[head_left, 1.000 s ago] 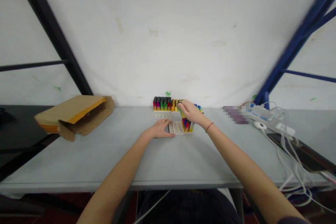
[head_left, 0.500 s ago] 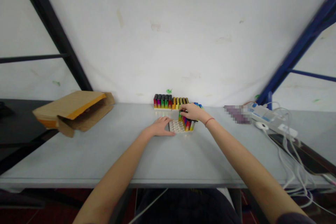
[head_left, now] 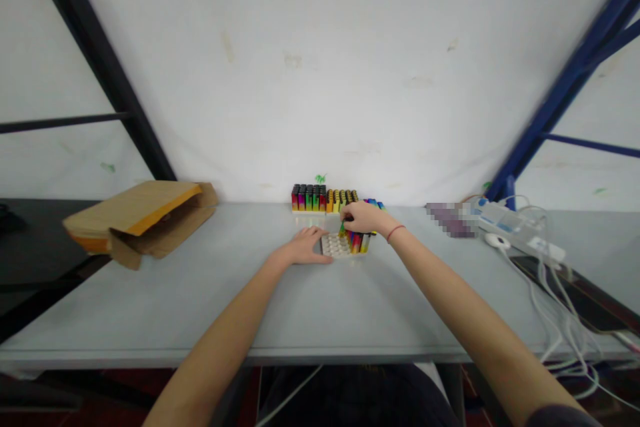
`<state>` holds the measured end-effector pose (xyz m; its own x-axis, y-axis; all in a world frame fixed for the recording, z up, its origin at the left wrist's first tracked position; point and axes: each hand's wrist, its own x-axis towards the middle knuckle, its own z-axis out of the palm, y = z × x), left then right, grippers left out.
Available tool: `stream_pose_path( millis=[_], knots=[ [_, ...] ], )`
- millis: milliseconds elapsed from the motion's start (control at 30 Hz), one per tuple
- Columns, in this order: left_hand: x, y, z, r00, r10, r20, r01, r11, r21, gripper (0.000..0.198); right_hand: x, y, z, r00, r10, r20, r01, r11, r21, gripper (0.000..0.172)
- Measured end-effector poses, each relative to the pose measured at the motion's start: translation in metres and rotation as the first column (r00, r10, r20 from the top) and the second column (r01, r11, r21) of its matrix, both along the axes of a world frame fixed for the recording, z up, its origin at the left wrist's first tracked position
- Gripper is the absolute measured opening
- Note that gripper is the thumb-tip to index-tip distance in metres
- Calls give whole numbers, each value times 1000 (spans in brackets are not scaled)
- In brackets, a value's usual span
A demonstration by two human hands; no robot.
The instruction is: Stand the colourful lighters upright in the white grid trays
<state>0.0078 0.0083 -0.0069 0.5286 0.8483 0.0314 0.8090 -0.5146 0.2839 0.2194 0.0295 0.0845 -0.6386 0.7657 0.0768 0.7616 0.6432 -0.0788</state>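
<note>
A small white tray (head_left: 334, 246) with rows of round holes sits mid-table. Several colourful lighters (head_left: 358, 241) stand upright in its right side. My left hand (head_left: 303, 247) lies flat against the tray's left edge, fingers spread. My right hand (head_left: 364, 217) hovers over the standing lighters, its fingers pinched on one lighter at the tray. Behind, by the wall, another tray of lighters (head_left: 323, 198) stands in a full row.
An open cardboard box (head_left: 137, 217) lies on its side at the left of the grey table (head_left: 200, 293). A power strip (head_left: 510, 223) with white cables (head_left: 555, 307) occupies the right. A blurred purple object (head_left: 450, 219) lies near it. Black and blue frame struts flank the white wall.
My right hand moved from the back row of lighters down to the near tray, carrying a lighter. My left hand stayed at the tray's edge.
</note>
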Motion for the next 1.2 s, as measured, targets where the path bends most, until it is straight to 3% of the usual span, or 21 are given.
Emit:
stream_pose_path(
  millis=[67, 167, 267, 367, 567, 667, 833, 933, 1100, 1200],
  knots=[
    [-1, 1, -1, 1000, -4, 3, 4, 1000, 1, 82, 0, 2, -1, 999, 29, -23, -29, 1000, -7, 20],
    [-2, 1, -1, 1000, -15, 6, 15, 1000, 5, 81, 6, 7, 0, 977, 82, -197, -79, 997, 20, 28],
    [-1, 0, 0, 1000, -9, 7, 9, 1000, 2, 79, 24, 14, -6, 918, -60, -392, 98, 992, 77, 33],
    [0, -2, 2, 1000, 6, 2, -6, 1000, -7, 79, 47, 19, -30, 867, -295, -403, 363, 926, 105, 32],
    [0, -3, 5, 1000, -7, 16, 7, 1000, -16, 79, 74, 19, -98, 877, -318, -360, 388, 911, 140, 34],
    [0, -2, 5, 1000, 8, 7, -8, 1000, -26, 80, 78, 19, -109, 862, -344, -373, 411, 904, 117, 31],
    [-1, 1, 3, 1000, 3, 7, -3, 1000, -27, 81, 84, 23, -110, 774, -399, -491, 448, 894, -20, 24],
    [-1, 1, 3, 1000, 0, 9, 1, 1000, -30, 81, 89, 26, -111, 643, -343, -685, 381, 919, -102, 18],
    [-1, 1, 5, 1000, 9, -14, -9, 999, -32, 82, 102, 22, -97, 188, -317, -930, 216, 937, -275, 32],
    [-1, 1, 4, 1000, 5, -7, -6, 1000, -27, 81, 107, 11, -84, 77, -357, -931, 163, 926, -341, 35]
  ],
)
